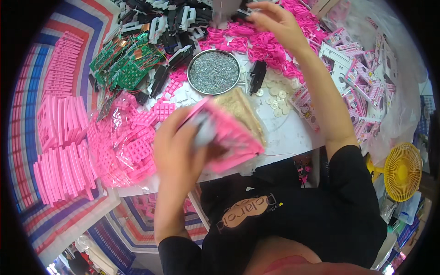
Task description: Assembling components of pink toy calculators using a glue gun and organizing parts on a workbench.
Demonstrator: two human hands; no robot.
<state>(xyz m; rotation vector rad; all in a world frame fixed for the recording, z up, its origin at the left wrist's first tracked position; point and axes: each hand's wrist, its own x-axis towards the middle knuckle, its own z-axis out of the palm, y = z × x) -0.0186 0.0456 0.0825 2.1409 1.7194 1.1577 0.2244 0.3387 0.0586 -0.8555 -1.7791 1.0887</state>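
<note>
Your left hand (176, 146) grips a pink plastic casing (224, 130), fingers wrapped around it, at centre above the counter (288, 133). Your right hand (275, 20) reaches to twelve o'clock, fingers pinched narrow over pink rings (256, 43); a round tray (214, 72) lies between.

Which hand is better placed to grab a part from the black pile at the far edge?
Right. The right hand is stretched out over the black parts at the far edge, fingers free. The left hand is near the body, its grip closed on the pink casing.
</note>
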